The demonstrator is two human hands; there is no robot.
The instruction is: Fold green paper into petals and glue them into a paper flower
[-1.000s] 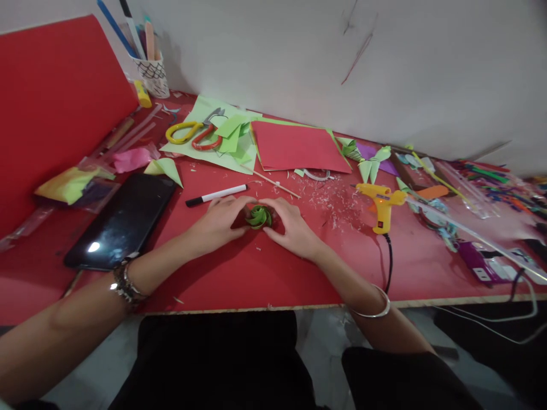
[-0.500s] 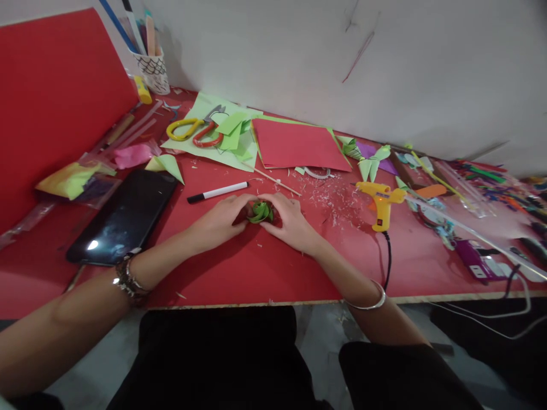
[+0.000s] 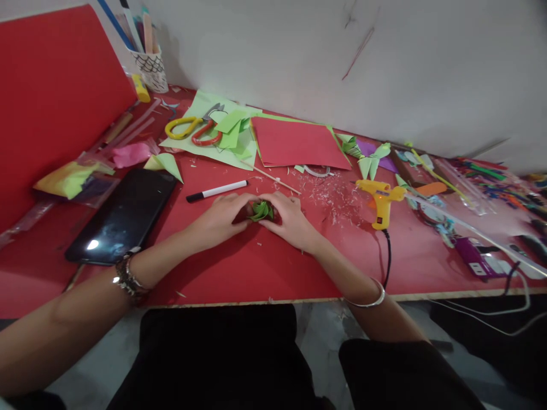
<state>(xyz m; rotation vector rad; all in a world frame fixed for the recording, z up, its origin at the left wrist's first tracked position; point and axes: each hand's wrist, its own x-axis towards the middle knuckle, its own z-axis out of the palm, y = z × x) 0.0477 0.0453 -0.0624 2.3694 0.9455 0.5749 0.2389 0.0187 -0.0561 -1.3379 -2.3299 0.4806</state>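
Between my two hands, just above the red tabletop [image 3: 256, 273], is a small green curled paper piece [image 3: 261, 210] with pointed, leaf-like folds. My left hand [image 3: 226, 219] curves round it from the left, and my right hand [image 3: 288, 219] from the right. Both hands have their fingers closed on it, and the fingertips are partly hidden behind the piece. A white marker with a black cap [image 3: 217, 191] lies just beyond my left hand. Past my right hand rests a thin wooden stick [image 3: 273, 179].
A yellow glue gun [image 3: 380, 202] stands at the right, its cord running over the table edge. A black phone [image 3: 123, 216] lies left of my forearm. Behind are scissors [image 3: 192, 130], red paper sheets [image 3: 301, 143] and paper scraps. A pen cup [image 3: 150, 69] stands at the back left.
Almost nothing differs. The whole view has shifted very slightly; both hands stay round the green paper piece.
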